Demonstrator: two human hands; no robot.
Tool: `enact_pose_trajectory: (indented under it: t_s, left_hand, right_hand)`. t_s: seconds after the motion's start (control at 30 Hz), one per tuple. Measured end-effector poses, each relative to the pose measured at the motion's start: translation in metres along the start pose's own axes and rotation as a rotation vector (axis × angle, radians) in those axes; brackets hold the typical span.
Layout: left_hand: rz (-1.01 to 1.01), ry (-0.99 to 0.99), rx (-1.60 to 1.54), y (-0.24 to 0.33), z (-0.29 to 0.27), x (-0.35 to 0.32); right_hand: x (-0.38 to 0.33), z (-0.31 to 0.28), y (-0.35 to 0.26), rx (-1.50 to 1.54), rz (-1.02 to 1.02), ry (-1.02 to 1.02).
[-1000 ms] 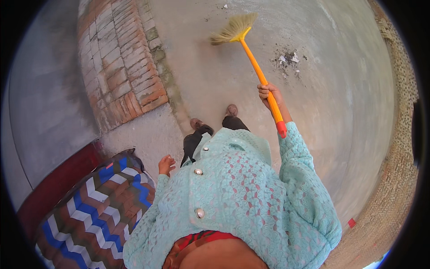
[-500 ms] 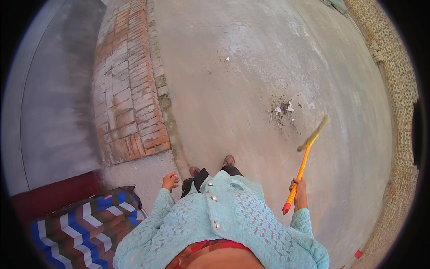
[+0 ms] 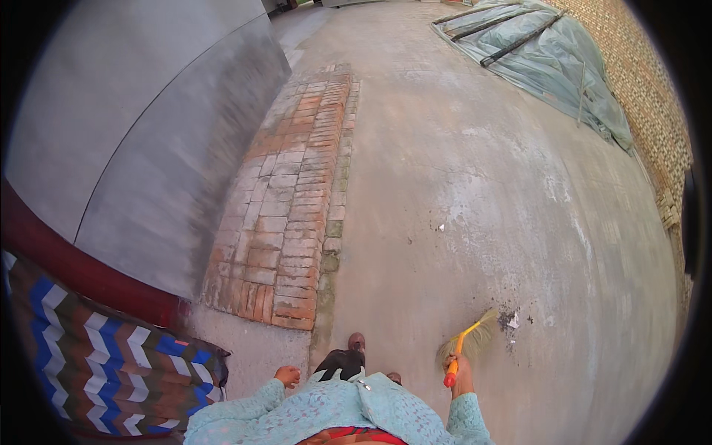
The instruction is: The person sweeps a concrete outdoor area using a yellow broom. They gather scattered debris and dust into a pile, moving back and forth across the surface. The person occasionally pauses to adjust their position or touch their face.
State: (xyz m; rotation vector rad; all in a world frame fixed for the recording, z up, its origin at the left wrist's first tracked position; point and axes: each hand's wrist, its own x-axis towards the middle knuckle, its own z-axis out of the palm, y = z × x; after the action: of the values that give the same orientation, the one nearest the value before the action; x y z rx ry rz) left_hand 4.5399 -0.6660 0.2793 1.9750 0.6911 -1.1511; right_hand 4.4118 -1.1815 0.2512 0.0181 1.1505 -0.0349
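My right hand (image 3: 463,377) is closed around the orange handle of a broom (image 3: 457,353), near its red end cap. The broom's straw-coloured bristles (image 3: 480,333) spread low over the concrete, just left of a scatter of dark debris (image 3: 512,326) with pale scraps in it. Beside my left thigh hangs my left hand (image 3: 288,376), its fingers loosely curled in, with nothing seen in it. Both forearms are in light blue knit sleeves.
A raised brick ledge (image 3: 285,215) runs along the grey wall (image 3: 170,163) on the left. Nearer lies a zigzag-patterned cover (image 3: 119,371). At the far right, plastic sheeting (image 3: 549,67) weighed down with poles lies by a brick wall (image 3: 645,81). A small white scrap (image 3: 441,228) lies ahead.
The view has tilted up, bringing the plastic sheeting and far yard into sight. The broom has swung to the left of the debris, its bristles now fanned out. My feet have shifted in a step.
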Motion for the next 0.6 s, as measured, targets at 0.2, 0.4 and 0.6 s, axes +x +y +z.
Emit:
enact_pose_trajectory:
  t_s: [0.2, 0.4, 0.6]
  left_hand:
    - [-0.007, -0.111, -0.043, 0.032, 0.004, 0.077]
    - [0.004, -0.199, -0.072, 0.137, 0.021, 0.122]
    - [0.064, -0.224, 0.147, 0.228, 0.022, 0.131]
  right_hand:
    - [0.024, 0.124, -0.04, 0.082, 0.024, -0.368]
    - [-0.037, 0.162, -0.062, -0.093, -0.171, -0.339]
    - [-0.123, 0.119, -0.027, -0.352, -0.557, 0.001]
